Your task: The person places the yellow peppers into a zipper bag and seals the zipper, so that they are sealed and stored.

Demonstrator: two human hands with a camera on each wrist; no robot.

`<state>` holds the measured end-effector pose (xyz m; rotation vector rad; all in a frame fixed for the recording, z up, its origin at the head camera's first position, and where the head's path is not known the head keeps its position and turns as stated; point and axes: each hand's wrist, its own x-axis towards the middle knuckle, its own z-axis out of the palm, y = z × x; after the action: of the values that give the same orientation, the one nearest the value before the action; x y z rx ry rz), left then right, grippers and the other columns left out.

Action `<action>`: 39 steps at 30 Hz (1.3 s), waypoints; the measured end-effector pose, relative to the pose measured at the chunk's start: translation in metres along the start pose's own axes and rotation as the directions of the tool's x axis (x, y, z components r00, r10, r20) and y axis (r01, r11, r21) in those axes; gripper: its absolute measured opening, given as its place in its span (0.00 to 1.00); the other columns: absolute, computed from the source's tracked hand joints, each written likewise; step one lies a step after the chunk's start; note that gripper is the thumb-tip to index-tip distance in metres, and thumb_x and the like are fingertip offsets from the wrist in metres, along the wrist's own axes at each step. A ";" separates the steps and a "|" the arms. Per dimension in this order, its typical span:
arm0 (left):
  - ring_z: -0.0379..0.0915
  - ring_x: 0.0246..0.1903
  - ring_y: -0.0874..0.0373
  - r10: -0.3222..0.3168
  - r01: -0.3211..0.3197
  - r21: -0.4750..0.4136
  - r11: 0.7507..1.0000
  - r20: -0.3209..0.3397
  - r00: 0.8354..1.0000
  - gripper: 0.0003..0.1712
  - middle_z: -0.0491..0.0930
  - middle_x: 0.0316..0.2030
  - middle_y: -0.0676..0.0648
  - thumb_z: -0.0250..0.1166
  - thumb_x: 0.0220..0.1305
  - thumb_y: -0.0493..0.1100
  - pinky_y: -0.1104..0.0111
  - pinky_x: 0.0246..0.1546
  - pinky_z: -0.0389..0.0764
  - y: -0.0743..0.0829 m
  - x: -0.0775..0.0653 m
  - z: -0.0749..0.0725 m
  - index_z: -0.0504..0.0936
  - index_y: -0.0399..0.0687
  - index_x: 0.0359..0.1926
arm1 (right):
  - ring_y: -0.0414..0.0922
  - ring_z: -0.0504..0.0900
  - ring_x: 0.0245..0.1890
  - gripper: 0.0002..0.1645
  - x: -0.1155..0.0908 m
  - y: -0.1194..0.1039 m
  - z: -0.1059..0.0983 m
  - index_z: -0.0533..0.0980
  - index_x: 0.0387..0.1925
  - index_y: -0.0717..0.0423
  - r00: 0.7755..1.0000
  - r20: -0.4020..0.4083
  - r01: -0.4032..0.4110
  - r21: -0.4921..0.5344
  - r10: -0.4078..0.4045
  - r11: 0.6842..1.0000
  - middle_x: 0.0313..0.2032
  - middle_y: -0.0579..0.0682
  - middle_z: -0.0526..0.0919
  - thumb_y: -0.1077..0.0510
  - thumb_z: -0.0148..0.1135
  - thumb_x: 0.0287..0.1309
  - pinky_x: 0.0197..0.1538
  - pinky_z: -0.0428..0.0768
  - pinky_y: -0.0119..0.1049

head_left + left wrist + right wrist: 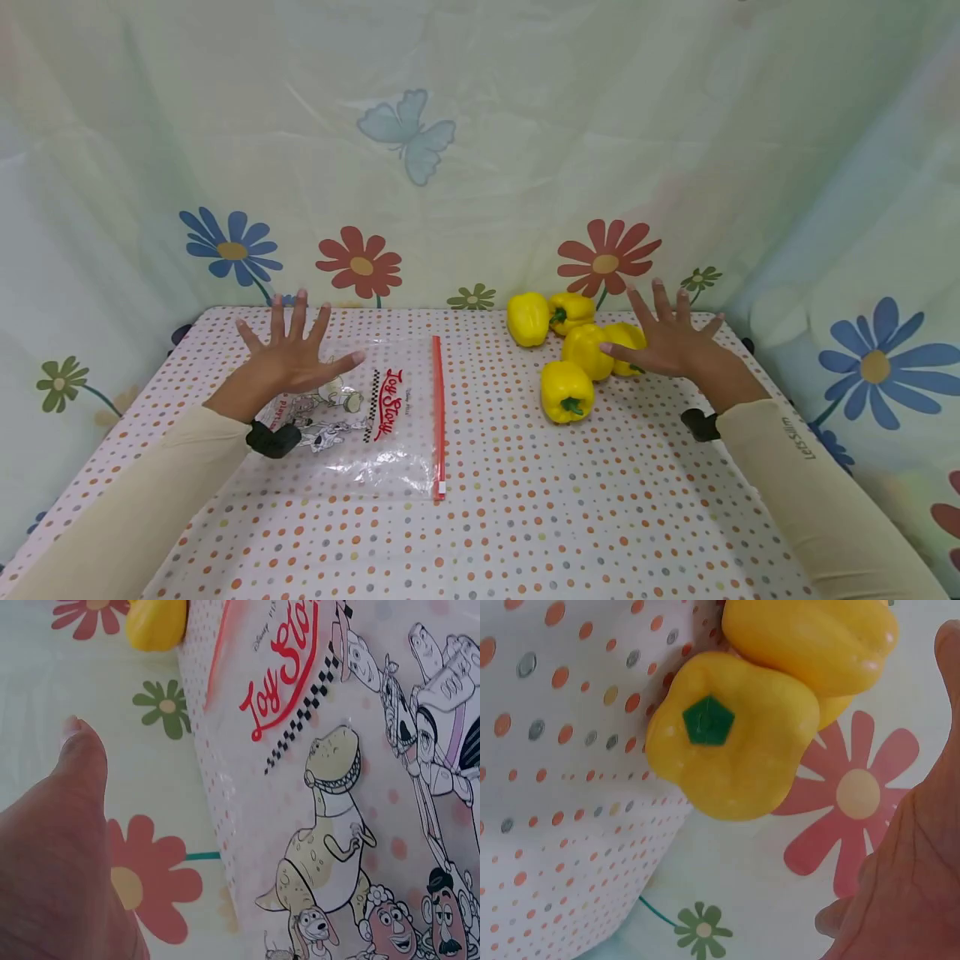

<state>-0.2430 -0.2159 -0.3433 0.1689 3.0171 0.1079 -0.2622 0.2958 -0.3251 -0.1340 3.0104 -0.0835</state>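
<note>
My left hand [288, 358] is held with fingers spread over a clear plastic zip bag [408, 467], holding nothing. The bag lies flat, printed with cartoon figures and red "Toy Story" lettering, its red slider edge [438, 400] facing right. With fingers likewise spread, my right hand [670, 340] hovers at the right side of a group of yellow bell peppers [567, 392]; its thumb overlaps the rearmost right pepper [624, 337] in the head view. In the right wrist view, a bell pepper [742, 742] with a green stem end shows close beside the hand.
A white cloth with coloured dots covers the table [510, 533]. Behind it and at both sides hangs a pale curtain [480, 208] printed with flowers and a butterfly. Dark bands [273, 439] sit on both wrists.
</note>
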 end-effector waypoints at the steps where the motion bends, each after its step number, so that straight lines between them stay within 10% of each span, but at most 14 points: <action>1: 0.05 0.66 0.32 0.003 -0.003 0.001 1.000 0.003 1.000 0.64 0.16 0.72 0.34 0.38 0.54 0.83 0.28 0.48 0.13 0.001 -0.001 0.000 0.34 0.45 0.77 | 0.74 0.21 0.66 0.68 0.000 -0.001 0.000 0.29 0.75 0.53 1.000 -0.005 0.005 0.004 -0.005 1.000 0.70 0.68 0.18 0.17 0.42 0.51 0.50 0.25 0.81; 14: 0.14 0.70 0.34 0.125 -0.122 0.064 0.990 -0.045 0.991 0.55 0.23 0.73 0.33 0.44 0.62 0.75 0.33 0.57 0.16 0.020 -0.002 0.002 0.43 0.45 0.77 | 0.71 0.31 0.70 0.53 0.003 -0.028 0.000 0.42 0.76 0.58 0.969 -0.087 0.240 0.123 -0.231 0.963 0.73 0.68 0.34 0.34 0.50 0.64 0.63 0.38 0.73; 23: 0.19 0.71 0.33 0.261 -0.263 -0.193 0.945 -0.035 0.965 0.46 0.27 0.73 0.31 0.53 0.68 0.61 0.34 0.60 0.21 0.042 -0.016 0.011 0.48 0.42 0.76 | 0.60 0.43 0.73 0.34 -0.006 -0.066 0.002 0.61 0.71 0.62 0.928 -0.122 0.371 0.282 -0.351 0.885 0.73 0.63 0.52 0.50 0.51 0.70 0.68 0.49 0.63; 39: 0.26 0.72 0.36 0.348 -0.350 -0.253 0.902 -0.055 0.936 0.45 0.35 0.74 0.32 0.58 0.66 0.59 0.35 0.64 0.27 0.073 -0.040 0.039 0.55 0.40 0.74 | 0.51 0.53 0.72 0.33 -0.014 -0.119 0.021 0.61 0.71 0.60 0.864 -0.163 0.502 0.373 -0.477 0.780 0.70 0.55 0.61 0.49 0.50 0.72 0.70 0.54 0.51</action>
<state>-0.1912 -0.1455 -0.3716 0.6823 2.9069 0.5332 -0.2358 0.1772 -0.3374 -0.8820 2.8462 -0.7675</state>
